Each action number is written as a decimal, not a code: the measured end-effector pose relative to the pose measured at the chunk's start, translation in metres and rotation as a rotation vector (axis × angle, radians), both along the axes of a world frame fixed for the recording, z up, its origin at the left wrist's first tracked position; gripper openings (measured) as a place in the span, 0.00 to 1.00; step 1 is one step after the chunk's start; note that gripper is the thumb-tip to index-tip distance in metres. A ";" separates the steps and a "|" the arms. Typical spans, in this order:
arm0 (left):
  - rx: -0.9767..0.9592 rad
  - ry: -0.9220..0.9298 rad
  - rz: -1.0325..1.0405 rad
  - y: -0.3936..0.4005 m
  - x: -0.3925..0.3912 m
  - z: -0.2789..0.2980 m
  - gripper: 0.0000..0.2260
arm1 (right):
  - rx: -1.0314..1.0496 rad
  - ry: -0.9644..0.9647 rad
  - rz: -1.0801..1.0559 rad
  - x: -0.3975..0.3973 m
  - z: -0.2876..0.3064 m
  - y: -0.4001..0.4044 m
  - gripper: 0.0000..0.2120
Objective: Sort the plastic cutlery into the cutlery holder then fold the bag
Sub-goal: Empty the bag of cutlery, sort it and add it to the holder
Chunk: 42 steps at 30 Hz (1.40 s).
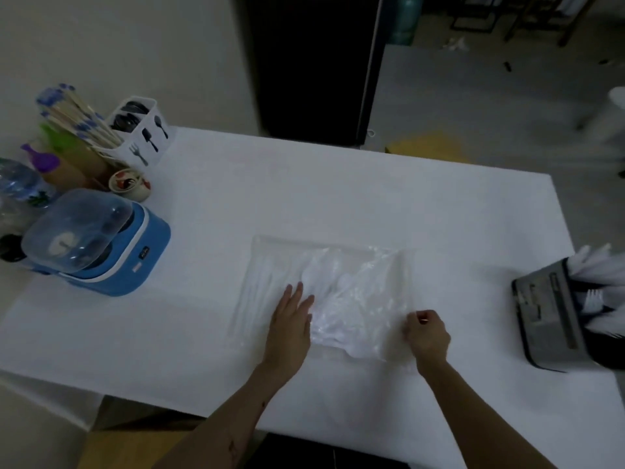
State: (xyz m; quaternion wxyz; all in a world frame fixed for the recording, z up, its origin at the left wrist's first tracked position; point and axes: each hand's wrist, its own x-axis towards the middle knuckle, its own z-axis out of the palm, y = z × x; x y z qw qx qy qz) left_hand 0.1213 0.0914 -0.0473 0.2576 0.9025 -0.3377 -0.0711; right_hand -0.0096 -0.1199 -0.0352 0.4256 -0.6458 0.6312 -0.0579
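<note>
Bag: clear plastic, lying flat on the white surface, mid-width, toward near edge. Crumpled & glossy in the middle; left part smoother w/ faint long ridges. Contents can't be made out through the glare.
Left hand: palm down, fingers straight & together, pressing flat on the bag's left-centre. Holds nothing.
Right hand: fingers curled, pinching the bag's right edge near its near-right corner; thumb & forefinger meet on the plastic.
Cutlery holder: grey/black, at the surface's right edge, near the near-right corner, well apart from the bag. Partly cut off by frame edge.
Plastic cutlery: white pcs standing in the holder, handles/heads fanning up & right; one fork head visible lower down. Blurred, count unclear.
Far-left corner: white caddy w/ black fork/spoon pictures, dark items inside; bundle of wooden sticks w/ blue tips leaning beside it.
Left edge: blue appliance w/ clear domed lid; small patterned cup just behind it; clear water bottle further left, partly out of frame.
</note>
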 end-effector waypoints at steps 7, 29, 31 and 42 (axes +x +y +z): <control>0.242 0.191 0.619 -0.020 0.020 0.017 0.21 | 0.019 -0.056 -0.016 -0.033 0.007 -0.029 0.09; 0.134 0.295 0.822 -0.018 0.021 0.024 0.20 | -0.048 -0.061 0.296 -0.032 0.010 -0.035 0.08; 0.104 0.302 0.842 -0.020 0.023 0.027 0.17 | -0.051 -0.078 0.288 -0.031 0.012 -0.035 0.09; -0.443 -0.123 0.501 -0.052 -0.015 0.143 0.09 | 0.118 -0.134 -0.041 -0.038 -0.007 -0.038 0.05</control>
